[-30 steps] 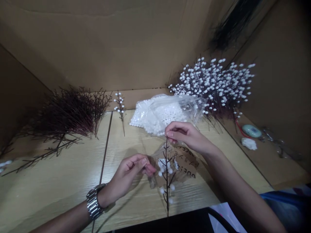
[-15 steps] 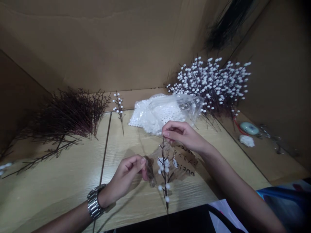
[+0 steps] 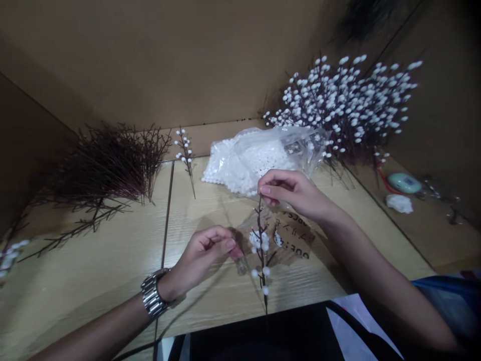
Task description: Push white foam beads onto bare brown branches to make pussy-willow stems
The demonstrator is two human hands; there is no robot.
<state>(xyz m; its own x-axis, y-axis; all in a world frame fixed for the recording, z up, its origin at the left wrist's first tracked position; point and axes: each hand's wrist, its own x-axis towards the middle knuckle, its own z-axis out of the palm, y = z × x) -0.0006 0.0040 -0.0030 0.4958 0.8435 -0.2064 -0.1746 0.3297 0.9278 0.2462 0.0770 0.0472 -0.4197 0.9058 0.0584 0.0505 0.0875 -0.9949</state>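
Pinched at its upper tip by my right hand (image 3: 287, 193) is a dark artificial twig (image 3: 260, 228), hanging upright with several white berry beads on its lower shoots and bare shoots above. To its left, my left hand (image 3: 210, 250) is closed, thumb against forefinger, on a crumpled clear piece of plastic (image 3: 242, 265); whether this joins the printed bag cannot be made out. A clear plastic bag (image 3: 298, 233) printed with black letters lies flat on the table behind the twig. White beads (image 3: 258, 239) rest on it, partly hidden by the twig.
Behind my hands lies a large clear bag of white beads (image 3: 240, 160). Bare dark twigs (image 3: 108, 165) are heaped at left, beaded twigs (image 3: 341, 105) at right. One beaded twig (image 3: 185, 150) lies between. A pale green oval object (image 3: 404, 183) sits far right. Cardboard walls (image 3: 169, 60) surround the table.
The view has shifted slightly, so my hands and the twig appear a little higher and to the right. Both hands keep their grips.
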